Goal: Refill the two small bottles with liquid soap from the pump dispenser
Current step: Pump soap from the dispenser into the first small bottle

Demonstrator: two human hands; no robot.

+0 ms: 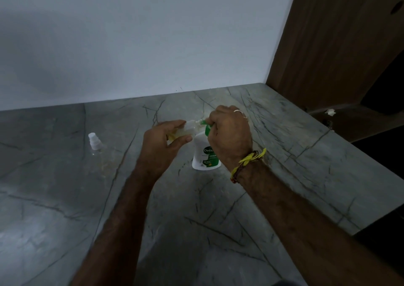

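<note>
A white pump dispenser (202, 154) with a green label stands upright on the grey marble counter (218, 209). My right hand (230, 136) is curled over its green pump head, and the nozzle points left. My left hand (166, 138) holds a small clear bottle (185, 129) tilted, its mouth right at the nozzle tip; yellowish liquid shows inside it. A second small clear bottle (96, 146) with a white cap stands upright on the counter to the left, apart from both hands.
A pale wall rises behind the counter. A brown wooden panel (332, 45) closes the right side, with a dark recess below it holding a scrap of white paper (330, 111). The counter's right edge runs diagonally toward the lower right.
</note>
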